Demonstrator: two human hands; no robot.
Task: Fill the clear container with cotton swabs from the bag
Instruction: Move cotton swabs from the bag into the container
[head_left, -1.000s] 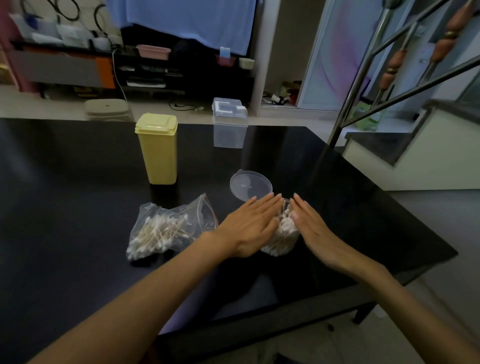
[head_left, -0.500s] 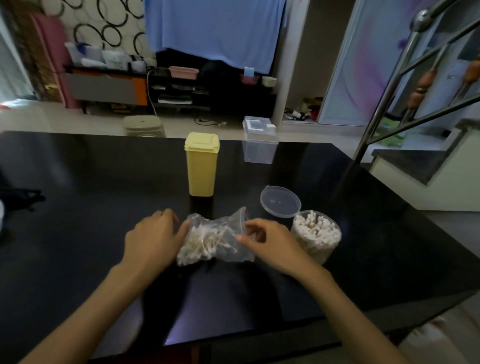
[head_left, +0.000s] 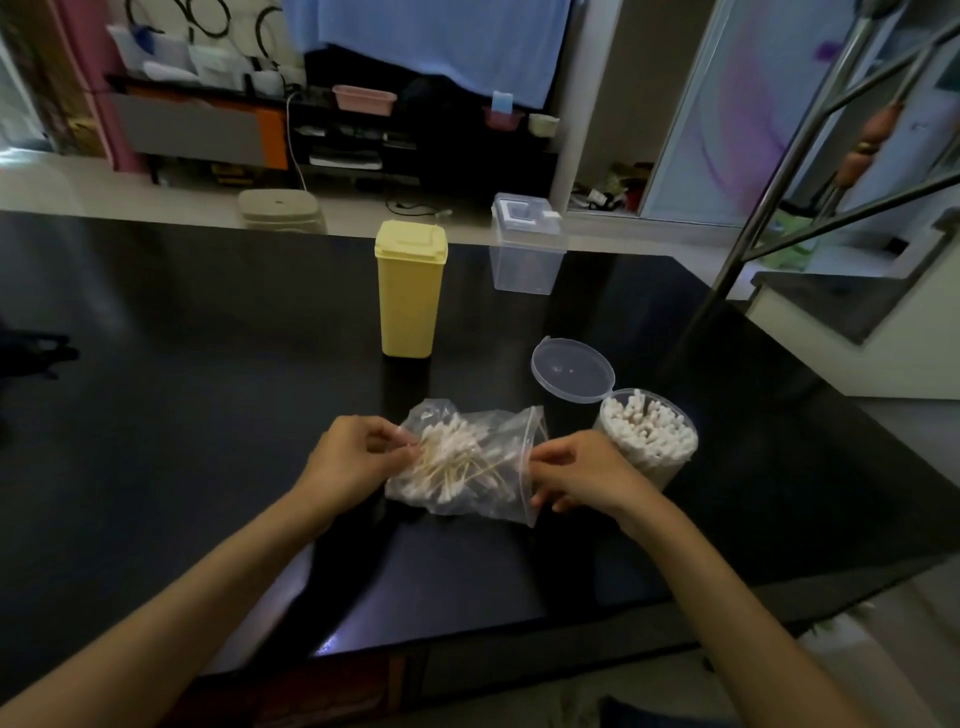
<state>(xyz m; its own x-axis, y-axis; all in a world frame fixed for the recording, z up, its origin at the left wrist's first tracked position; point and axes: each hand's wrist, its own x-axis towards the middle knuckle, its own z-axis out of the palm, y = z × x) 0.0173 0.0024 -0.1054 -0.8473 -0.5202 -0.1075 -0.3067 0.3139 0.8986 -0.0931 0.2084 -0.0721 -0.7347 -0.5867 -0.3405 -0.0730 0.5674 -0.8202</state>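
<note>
A clear zip bag (head_left: 467, 460) holding several cotton swabs lies on the black table (head_left: 182, 405) between my hands. My left hand (head_left: 353, 462) pinches the bag's closed left end. My right hand (head_left: 571, 475) grips the bag's zip mouth on the right side. The round clear container (head_left: 647, 441) stands just right of my right hand, packed with upright swabs. Its hinged clear lid (head_left: 571, 370) hangs open behind it.
A tall yellow lidded box (head_left: 410, 291) stands behind the bag. A square clear box with a lid (head_left: 525, 247) sits at the table's far edge. A metal stair rail (head_left: 779, 176) rises at the right, past the table's right edge.
My hands left the swab-filled container and took hold of the bag. The bag now lies further right, stretched between both hands, with its mouth toward the container.
</note>
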